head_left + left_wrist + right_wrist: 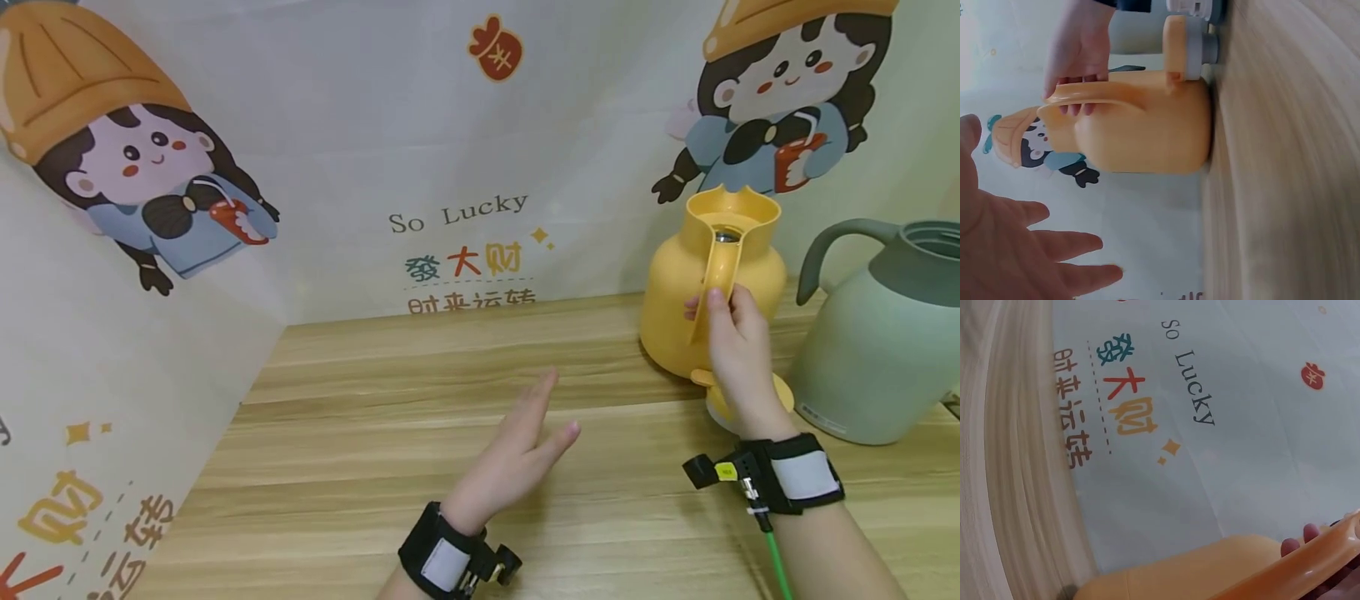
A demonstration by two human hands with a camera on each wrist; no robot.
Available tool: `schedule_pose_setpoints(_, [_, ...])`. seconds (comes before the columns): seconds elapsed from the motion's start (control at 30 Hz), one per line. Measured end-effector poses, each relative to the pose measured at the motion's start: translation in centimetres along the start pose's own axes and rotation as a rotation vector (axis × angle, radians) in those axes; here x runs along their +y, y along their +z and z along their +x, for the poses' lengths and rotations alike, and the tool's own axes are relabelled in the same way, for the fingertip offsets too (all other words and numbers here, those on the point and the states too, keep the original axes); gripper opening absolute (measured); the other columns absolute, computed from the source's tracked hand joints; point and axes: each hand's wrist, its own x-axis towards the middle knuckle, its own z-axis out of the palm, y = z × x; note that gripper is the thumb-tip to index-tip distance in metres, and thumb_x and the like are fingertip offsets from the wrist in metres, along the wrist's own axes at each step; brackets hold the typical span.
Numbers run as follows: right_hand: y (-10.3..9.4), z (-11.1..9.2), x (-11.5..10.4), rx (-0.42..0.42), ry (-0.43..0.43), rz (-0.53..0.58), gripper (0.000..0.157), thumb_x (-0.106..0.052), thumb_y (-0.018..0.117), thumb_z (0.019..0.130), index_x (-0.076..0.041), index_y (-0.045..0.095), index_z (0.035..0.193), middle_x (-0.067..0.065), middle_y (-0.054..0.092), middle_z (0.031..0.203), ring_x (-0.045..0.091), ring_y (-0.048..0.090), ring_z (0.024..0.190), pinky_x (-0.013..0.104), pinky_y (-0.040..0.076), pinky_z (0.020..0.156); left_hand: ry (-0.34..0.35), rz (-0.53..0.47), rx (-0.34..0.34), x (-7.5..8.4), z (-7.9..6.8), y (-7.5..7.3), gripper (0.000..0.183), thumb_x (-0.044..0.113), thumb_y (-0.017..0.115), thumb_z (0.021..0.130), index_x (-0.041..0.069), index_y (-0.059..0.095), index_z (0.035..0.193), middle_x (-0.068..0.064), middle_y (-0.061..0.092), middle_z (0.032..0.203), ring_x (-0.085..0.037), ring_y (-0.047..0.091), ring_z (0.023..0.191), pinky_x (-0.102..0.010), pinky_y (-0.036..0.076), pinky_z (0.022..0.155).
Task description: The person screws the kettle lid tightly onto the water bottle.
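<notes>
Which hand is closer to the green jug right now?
Right. The right hand grips the handle of the yellow jug, just left of the green jug; the left hand is farther left, over the table, holding nothing.

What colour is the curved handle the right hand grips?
The curved handle is yellow, like its round-bodied jug; head view shows it best.

Passable leftward over tabletop (322,467), except at left hand (510,467); blocked rightward by yellow jug (678,279), yellow lid (717,408), green jug (885,342); rearward by printed backdrop (337,125).
</notes>
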Motion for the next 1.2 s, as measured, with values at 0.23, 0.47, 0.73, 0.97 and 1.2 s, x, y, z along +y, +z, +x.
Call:
schedule_pose_setpoints(0.23, [0.8,0.9,0.4,0.072,0.132,0.211,0.03,-0.032,0.039,0.1,-0.008,0.056,0.103,0.001,0.049,0.075,0.012,0.049,0.07,0.021,0.039,0.063,-0.02,-0.094,-0.031,-0.4,0.4,0.9,0.061,0.053,0.033,0.096,0.023,0.013,0.145,0.0,0.017,0.147,-0.016,0.019,0.132,-0.039,0.018,0.107])
schedule_pose_setpoints(0.47, [1.3,1.5,0.5,0.219,0.218,0.403,0.042,-0.04,0.045,0.094,-0.002,0.056,0.079,0.001,0.049,0.059,0.01,0.045,0.051,0.017,0.039,0.045,-0.05,-0.116,-0.049,-0.4,0.2,1.0,0.058,0.055,0.032,0.096,0.029,0.013,0.145,0.004,0.02,0.146,-0.013,0.022,0.13,-0.038,0.021,0.106])
schedule_pose_setpoints(0.73, [1.5,1.5,0.7,0.321,0.256,0.422,0.05,-0.04,0.05,0.093,0.0,0.053,0.063,0.0,0.046,0.047,0.008,0.04,0.038,0.016,0.034,0.035,-0.035,-0.103,-0.047,-0.6,0.2,0.7,0.059,0.054,0.032,0.096,0.028,0.013,0.145,0.003,0.021,0.146,-0.012,0.023,0.13,-0.037,0.021,0.106])
schedule_pose_setpoints(0.97, [1.7,1.0,0.2,0.315,0.221,0.475,0.05,-0.036,0.055,0.092,0.003,0.051,0.06,0.001,0.044,0.045,0.008,0.037,0.034,0.016,0.031,0.031,-0.043,-0.112,-0.03,-0.7,0.3,0.9,0.06,0.053,0.033,0.096,0.026,0.012,0.145,0.001,0.023,0.146,-0.013,0.024,0.13,-0.038,0.022,0.106])
schedule_pose_setpoints(1.2, [2.5,0.0,-1.9,0.235,0.218,0.577,0.049,-0.033,0.056,0.092,0.001,0.048,0.058,0.002,0.042,0.044,0.009,0.036,0.033,0.017,0.03,0.03,-0.052,-0.156,0.066,-1.0,0.6,0.5,0.059,0.05,0.036,0.097,0.026,0.012,0.145,0.002,0.02,0.147,-0.014,0.021,0.131,-0.039,0.019,0.106])
